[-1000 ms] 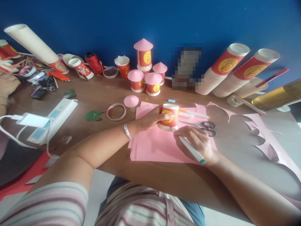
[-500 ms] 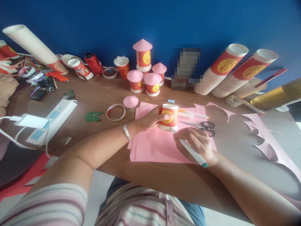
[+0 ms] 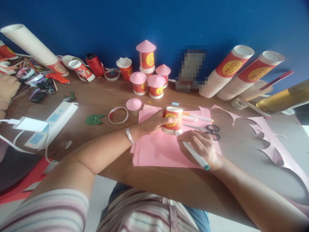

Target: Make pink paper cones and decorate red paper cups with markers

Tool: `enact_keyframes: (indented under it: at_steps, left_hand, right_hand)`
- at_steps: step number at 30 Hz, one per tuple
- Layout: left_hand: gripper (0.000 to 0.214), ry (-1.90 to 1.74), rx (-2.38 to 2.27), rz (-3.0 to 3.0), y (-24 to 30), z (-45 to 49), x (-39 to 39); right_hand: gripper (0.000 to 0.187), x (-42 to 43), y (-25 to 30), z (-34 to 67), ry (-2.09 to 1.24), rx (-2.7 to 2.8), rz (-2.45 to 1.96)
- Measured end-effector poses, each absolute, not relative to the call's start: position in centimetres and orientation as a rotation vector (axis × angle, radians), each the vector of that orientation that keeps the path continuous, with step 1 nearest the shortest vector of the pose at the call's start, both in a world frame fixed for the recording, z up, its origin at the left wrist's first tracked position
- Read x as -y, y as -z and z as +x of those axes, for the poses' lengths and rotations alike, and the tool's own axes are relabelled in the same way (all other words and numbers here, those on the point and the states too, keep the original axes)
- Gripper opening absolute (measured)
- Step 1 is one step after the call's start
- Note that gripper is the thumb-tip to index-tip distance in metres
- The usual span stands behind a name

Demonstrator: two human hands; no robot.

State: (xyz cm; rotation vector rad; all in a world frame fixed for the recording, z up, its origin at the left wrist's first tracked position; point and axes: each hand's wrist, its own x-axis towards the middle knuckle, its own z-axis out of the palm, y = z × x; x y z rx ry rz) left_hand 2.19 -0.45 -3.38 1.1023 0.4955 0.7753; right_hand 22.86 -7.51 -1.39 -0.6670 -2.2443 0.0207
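Note:
My left hand (image 3: 155,122) grips a red paper cup (image 3: 173,120) that stands upside down on a stack of pink paper (image 3: 159,149). My right hand (image 3: 201,146) holds a white pen (image 3: 195,156) with a teal end, its tip touching the paper at the cup's rim. Scissors (image 3: 209,130) lie just right of the cup, and two more pens (image 3: 196,117) lie behind it.
Several red cups with pink cone lids (image 3: 150,79) stand at the back. Cup stacks (image 3: 238,72) lie at the right, cut pink paper (image 3: 272,141) beside them. A power strip (image 3: 51,124), tape ring (image 3: 118,115) and another person's hand (image 3: 7,88) are at the left.
My right hand with the pen has crept slightly left along the cup's rim. The view shifted a little; the cup and left hand stay put.

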Motion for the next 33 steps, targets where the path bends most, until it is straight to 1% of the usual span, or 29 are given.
enact_keyframes:
  at_steps: [17,24,29,33]
  left_hand:
    - [0.043,-0.769,-0.552,1.106,3.29,2.27,0.63]
    - [0.034,-0.770,-0.512,1.138,3.80,2.22,0.47]
    - [0.036,-0.752,-0.528,1.162,3.61,2.25,0.49]
    - [0.031,-0.750,-0.486,1.176,3.58,2.24,0.44]
  right_hand:
    - [0.018,7.43,1.87,22.35,0.054,2.234,-0.670]
    - [0.017,7.32,1.54,22.50,0.029,2.257,-0.651]
    - [0.017,7.20,1.42,22.71,0.012,2.248,-0.644]
    - [0.018,7.17,1.36,22.77,0.002,2.237,-0.644]
